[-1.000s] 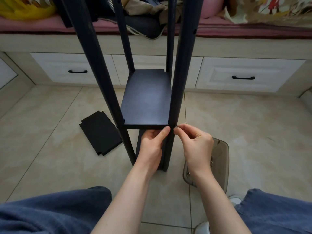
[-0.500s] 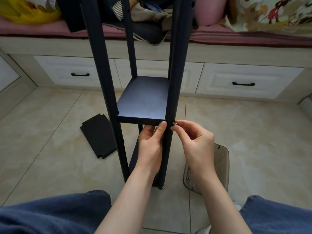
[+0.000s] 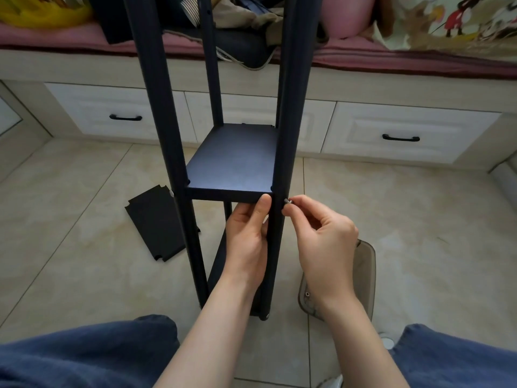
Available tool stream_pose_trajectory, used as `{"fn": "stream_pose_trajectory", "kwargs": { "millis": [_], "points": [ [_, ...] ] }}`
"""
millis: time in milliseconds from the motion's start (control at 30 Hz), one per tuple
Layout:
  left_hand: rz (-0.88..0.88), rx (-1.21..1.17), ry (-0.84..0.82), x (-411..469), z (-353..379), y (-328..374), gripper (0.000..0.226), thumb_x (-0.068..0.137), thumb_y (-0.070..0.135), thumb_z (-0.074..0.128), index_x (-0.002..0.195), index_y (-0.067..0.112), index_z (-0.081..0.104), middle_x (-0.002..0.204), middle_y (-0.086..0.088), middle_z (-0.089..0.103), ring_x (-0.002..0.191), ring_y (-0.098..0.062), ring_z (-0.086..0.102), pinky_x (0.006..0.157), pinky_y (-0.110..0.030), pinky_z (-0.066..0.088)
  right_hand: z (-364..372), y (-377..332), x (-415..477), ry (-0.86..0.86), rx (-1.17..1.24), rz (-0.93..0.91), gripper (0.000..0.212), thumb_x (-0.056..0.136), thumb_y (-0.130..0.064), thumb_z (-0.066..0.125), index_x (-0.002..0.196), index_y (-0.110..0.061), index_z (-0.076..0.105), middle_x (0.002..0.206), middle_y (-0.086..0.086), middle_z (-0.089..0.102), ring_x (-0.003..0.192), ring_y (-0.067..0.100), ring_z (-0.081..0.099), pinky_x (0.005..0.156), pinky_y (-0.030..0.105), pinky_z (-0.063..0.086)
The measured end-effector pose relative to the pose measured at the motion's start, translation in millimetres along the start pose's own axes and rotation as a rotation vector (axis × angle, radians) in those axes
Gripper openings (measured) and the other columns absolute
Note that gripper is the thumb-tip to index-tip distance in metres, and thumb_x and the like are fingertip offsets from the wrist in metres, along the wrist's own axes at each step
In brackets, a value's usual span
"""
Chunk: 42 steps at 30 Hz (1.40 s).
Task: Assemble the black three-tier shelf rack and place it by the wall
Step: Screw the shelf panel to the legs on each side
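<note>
The black rack stands upright on the floor in front of me, with four posts and a middle shelf panel (image 3: 232, 161) between them. My left hand (image 3: 247, 236) reaches under that shelf and grips its front right corner, thumb on the front edge. My right hand (image 3: 321, 236) pinches a small silver screw (image 3: 287, 202) against the outer side of the front right post (image 3: 282, 163), level with the shelf. A lower shelf is mostly hidden behind my left arm.
A loose black shelf panel (image 3: 156, 222) lies flat on the tiles to the left. A smoky clear tray (image 3: 361, 264) holding small hardware sits on the floor under my right wrist. White drawers (image 3: 400, 133) and a cushioned bench run along the back. My knees fill the bottom corners.
The view has shifted so the rack sits lower and closer. My right hand has moved slightly right with the screw, now at the post's outer side. My left hand keeps its hold.
</note>
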<state>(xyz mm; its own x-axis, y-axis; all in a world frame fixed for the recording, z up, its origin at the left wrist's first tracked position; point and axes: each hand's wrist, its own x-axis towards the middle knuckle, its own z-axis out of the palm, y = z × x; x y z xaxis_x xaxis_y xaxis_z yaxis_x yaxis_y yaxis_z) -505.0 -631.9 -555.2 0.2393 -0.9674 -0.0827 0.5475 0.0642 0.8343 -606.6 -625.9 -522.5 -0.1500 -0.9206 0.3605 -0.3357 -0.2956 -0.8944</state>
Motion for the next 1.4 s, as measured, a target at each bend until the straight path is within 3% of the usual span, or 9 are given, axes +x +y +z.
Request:
{"fn": "stream_pose_trajectory", "kwargs": {
  "millis": [67, 333, 567, 767, 1000, 1067, 1200, 1300, 1400],
  "points": [
    [0.001, -0.004, -0.001, 0, 1, 1, 0.028, 0.082, 0.035, 0.069, 0.101, 0.015, 0.075, 0.103, -0.010, 0.074, 0.102, -0.026, 0.071, 0.084, -0.028, 0.057, -2, 1, 4, -0.034, 0.094, 0.093, 0.009, 0.089, -0.012, 0.073, 0.092, -0.018, 0.079, 0.079, -0.012, 0.075, 0.080, 0.003, 0.071, 0.074, 0.016, 0.054],
    [-0.013, 0.012, 0.007, 0, 3, 3, 0.028, 0.087, 0.027, 0.064, 0.106, 0.008, 0.069, 0.095, -0.005, 0.075, 0.093, -0.020, 0.072, 0.082, -0.027, 0.057, -6, 2, 10, -0.053, 0.205, 0.271, 0.006, 0.081, -0.017, 0.080, 0.084, -0.021, 0.077, 0.076, -0.006, 0.076, 0.078, 0.008, 0.073, 0.073, 0.024, 0.057],
    [-0.022, 0.017, 0.033, -1, 4, 2, 0.033, 0.086, 0.030, 0.066, 0.112, 0.009, 0.070, 0.105, -0.009, 0.074, 0.103, -0.024, 0.071, 0.091, -0.031, 0.058, -7, -1, 6, -0.035, 0.074, 0.161, 0.005, 0.083, -0.018, 0.079, 0.082, -0.022, 0.076, 0.074, -0.012, 0.073, 0.074, 0.003, 0.070, 0.069, 0.016, 0.053],
    [-0.008, -0.003, 0.039, -2, 1, 2, 0.028, 0.087, 0.028, 0.068, 0.109, 0.011, 0.070, 0.100, -0.007, 0.075, 0.101, -0.023, 0.072, 0.087, -0.029, 0.057, -10, -1, 13, -0.120, 0.117, 0.242, 0.008, 0.085, -0.012, 0.074, 0.084, -0.020, 0.076, 0.077, -0.006, 0.075, 0.081, 0.009, 0.072, 0.078, 0.033, 0.058],
    [-0.002, 0.040, 0.024, -1, -1, 0, 0.024, 0.088, 0.030, 0.068, 0.106, 0.014, 0.071, 0.097, -0.004, 0.074, 0.099, -0.023, 0.071, 0.089, -0.032, 0.055, -3, -2, 8, -0.070, -0.059, 0.149, 0.007, 0.091, -0.018, 0.070, 0.085, -0.021, 0.071, 0.075, -0.010, 0.071, 0.076, 0.000, 0.067, 0.068, 0.010, 0.048],
    [-0.004, 0.046, 0.020, -1, -1, 1, 0.027, 0.088, 0.030, 0.068, 0.107, 0.011, 0.070, 0.097, -0.005, 0.073, 0.099, -0.023, 0.071, 0.090, -0.034, 0.055, -1, -2, 8, -0.070, -0.073, 0.167, 0.007, 0.092, -0.019, 0.068, 0.086, -0.020, 0.071, 0.076, -0.009, 0.070, 0.076, 0.001, 0.066, 0.068, 0.011, 0.050],
    [-0.013, 0.083, 0.014, -4, 0, 4, 0.040, 0.081, 0.029, 0.074, 0.113, 0.006, 0.067, 0.098, -0.007, 0.074, 0.099, -0.027, 0.071, 0.099, -0.049, 0.054, -6, 3, 11, -0.147, 0.235, 0.400, 0.005, 0.091, -0.022, 0.070, 0.088, -0.018, 0.072, 0.078, -0.005, 0.075, 0.078, 0.005, 0.070, 0.067, 0.018, 0.054],
    [0.014, 0.157, -0.002, -6, 2, 5, 0.061, 0.067, 0.031, 0.084, 0.117, 0.000, 0.064, 0.106, -0.013, 0.074, 0.104, -0.032, 0.072, 0.099, -0.051, 0.055, -7, 7, 11, -0.163, 0.258, 0.412, 0.005, 0.091, -0.024, 0.070, 0.088, -0.020, 0.072, 0.080, -0.008, 0.074, 0.076, 0.000, 0.069, 0.064, 0.014, 0.051],
    [0.040, 0.215, 0.030, -6, 1, 4, 0.060, 0.064, 0.034, 0.086, 0.112, 0.005, 0.067, 0.105, -0.012, 0.075, 0.102, -0.030, 0.073, 0.097, -0.049, 0.057, -10, 10, 12, -0.191, 0.267, 0.394, 0.005, 0.091, -0.022, 0.070, 0.087, -0.021, 0.073, 0.079, -0.008, 0.075, 0.074, -0.001, 0.068, 0.064, 0.012, 0.049]
  ]
}}
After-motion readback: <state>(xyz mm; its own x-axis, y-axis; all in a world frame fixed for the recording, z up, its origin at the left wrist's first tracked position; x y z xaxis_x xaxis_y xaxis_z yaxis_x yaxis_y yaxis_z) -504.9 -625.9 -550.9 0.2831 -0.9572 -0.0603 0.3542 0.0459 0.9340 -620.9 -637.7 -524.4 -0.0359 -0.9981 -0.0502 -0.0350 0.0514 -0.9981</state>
